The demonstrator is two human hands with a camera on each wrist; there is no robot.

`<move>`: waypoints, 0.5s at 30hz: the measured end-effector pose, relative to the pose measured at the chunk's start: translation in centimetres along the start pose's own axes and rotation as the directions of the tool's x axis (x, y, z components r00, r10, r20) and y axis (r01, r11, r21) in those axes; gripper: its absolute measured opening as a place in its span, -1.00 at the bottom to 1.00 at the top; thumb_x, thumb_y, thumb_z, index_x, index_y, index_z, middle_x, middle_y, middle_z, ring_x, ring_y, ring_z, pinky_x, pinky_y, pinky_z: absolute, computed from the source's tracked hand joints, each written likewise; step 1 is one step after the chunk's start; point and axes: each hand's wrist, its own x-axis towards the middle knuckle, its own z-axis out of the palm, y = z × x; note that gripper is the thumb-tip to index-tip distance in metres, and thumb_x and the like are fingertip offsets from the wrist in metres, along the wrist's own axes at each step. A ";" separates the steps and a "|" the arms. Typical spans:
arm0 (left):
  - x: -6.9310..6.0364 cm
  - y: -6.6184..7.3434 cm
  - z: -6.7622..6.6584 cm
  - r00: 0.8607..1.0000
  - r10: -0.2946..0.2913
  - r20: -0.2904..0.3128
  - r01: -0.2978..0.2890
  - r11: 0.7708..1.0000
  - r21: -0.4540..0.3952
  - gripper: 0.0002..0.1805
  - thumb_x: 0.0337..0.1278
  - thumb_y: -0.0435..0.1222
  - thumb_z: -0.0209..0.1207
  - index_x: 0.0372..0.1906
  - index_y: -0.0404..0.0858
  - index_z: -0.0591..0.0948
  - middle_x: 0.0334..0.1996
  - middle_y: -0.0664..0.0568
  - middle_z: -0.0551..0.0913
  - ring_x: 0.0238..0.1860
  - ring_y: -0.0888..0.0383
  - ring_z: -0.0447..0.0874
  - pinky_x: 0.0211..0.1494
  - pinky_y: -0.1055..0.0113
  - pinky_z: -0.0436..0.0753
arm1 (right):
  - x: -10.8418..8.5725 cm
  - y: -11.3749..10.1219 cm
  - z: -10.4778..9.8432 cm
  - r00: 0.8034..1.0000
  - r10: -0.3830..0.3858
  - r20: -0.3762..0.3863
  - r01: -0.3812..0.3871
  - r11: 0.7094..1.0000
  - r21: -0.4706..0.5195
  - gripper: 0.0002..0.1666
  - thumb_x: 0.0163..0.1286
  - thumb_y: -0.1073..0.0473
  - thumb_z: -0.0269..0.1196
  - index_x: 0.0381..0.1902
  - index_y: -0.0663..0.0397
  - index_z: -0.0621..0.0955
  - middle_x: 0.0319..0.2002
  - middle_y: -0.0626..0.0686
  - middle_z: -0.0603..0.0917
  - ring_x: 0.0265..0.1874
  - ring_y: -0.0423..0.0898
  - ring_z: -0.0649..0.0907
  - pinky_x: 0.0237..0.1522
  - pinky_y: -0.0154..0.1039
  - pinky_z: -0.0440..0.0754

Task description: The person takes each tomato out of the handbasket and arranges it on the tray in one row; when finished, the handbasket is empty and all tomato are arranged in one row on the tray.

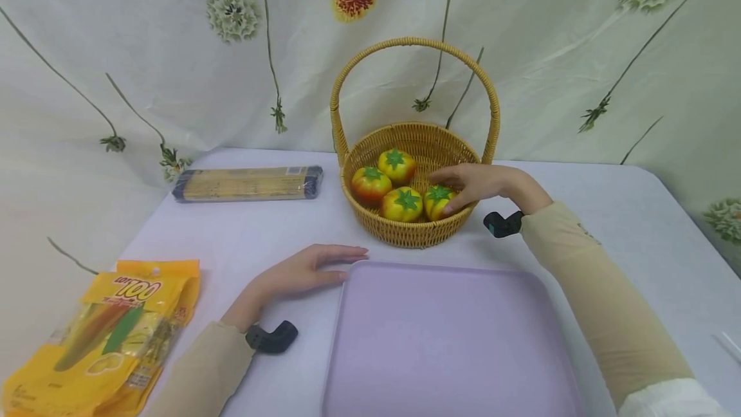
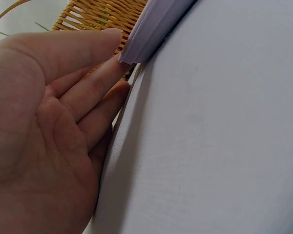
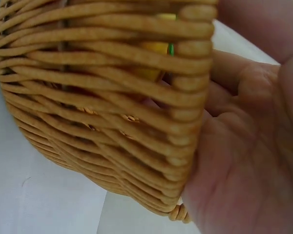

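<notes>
A round wicker basket point(image 1: 419, 235) with a tall arched handle holds several yellow-red tomatoes with green star-shaped tops. My right hand point(image 1: 483, 184) reaches over its right rim, with the thumb at the near side of the rightmost tomato point(image 1: 437, 201) and the fingers spread above and behind it. In the right wrist view the basket wall point(image 3: 102, 87) hides most of those fingers and the tomato. My left hand point(image 1: 307, 269) rests on the table, its fingers extended beside the upper left corner of a lilac tray point(image 1: 446, 333). In the left wrist view the fingertips meet the tray's edge point(image 2: 146, 31).
Left of the basket lies a clear-wrapped bundle of thin tan sticks point(image 1: 249, 184) with dark ends. Yellow snack packages point(image 1: 110, 333) are at the table's left front. A flower-printed cloth point(image 1: 173, 37) hangs behind the white table point(image 1: 602, 211).
</notes>
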 end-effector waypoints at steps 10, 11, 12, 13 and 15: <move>-0.1 -0.1 -0.1 1.000 0.008 -0.004 -0.008 1.000 -0.022 -0.51 0.26 -0.23 0.13 0.30 -0.08 0.42 0.23 0.27 0.40 0.28 0.25 0.24 0.33 0.20 0.19 | 0.8 -0.4 0.7 0.998 -0.012 -0.055 0.001 0.981 -0.194 -0.18 0.22 0.07 0.33 0.34 0.29 0.28 0.30 0.24 0.30 0.29 0.16 0.23 0.28 0.07 0.15; -0.1 -0.1 0.0 1.000 0.009 -0.002 -0.009 1.000 -0.022 -0.51 0.27 -0.23 0.13 0.30 -0.09 0.42 0.23 0.27 0.40 0.28 0.25 0.24 0.33 0.20 0.19 | 0.9 -0.4 0.8 0.998 -0.012 -0.059 0.000 0.978 -0.208 -0.18 0.22 0.06 0.33 0.34 0.27 0.29 0.29 0.24 0.31 0.29 0.16 0.23 0.29 0.07 0.15; -0.1 0.0 0.0 1.000 0.011 -0.002 -0.011 1.000 -0.021 -0.51 0.26 -0.23 0.13 0.30 -0.09 0.42 0.23 0.27 0.40 0.28 0.25 0.24 0.33 0.20 0.19 | 0.9 -0.3 0.8 0.998 -0.013 -0.059 0.000 0.977 -0.215 -0.18 0.22 0.05 0.33 0.34 0.26 0.29 0.29 0.24 0.31 0.29 0.16 0.23 0.29 0.07 0.14; -0.1 0.0 0.0 1.000 0.011 -0.002 -0.011 1.000 -0.017 -0.51 0.26 -0.23 0.13 0.30 -0.09 0.42 0.23 0.27 0.40 0.28 0.25 0.24 0.33 0.21 0.19 | 1.0 -0.3 0.9 0.998 -0.011 -0.059 -0.002 0.977 -0.215 -0.17 0.22 0.05 0.33 0.35 0.25 0.29 0.30 0.24 0.31 0.30 0.17 0.22 0.29 0.07 0.14; 0.0 0.0 0.0 1.000 0.012 -0.001 -0.012 1.000 -0.012 -0.51 0.27 -0.23 0.12 0.30 -0.10 0.42 0.23 0.28 0.40 0.28 0.25 0.24 0.33 0.21 0.19 | 1.0 -0.3 0.9 0.998 -0.002 -0.056 -0.009 0.978 -0.207 -0.16 0.21 0.03 0.34 0.35 0.22 0.28 0.30 0.24 0.30 0.30 0.17 0.21 0.28 0.07 0.15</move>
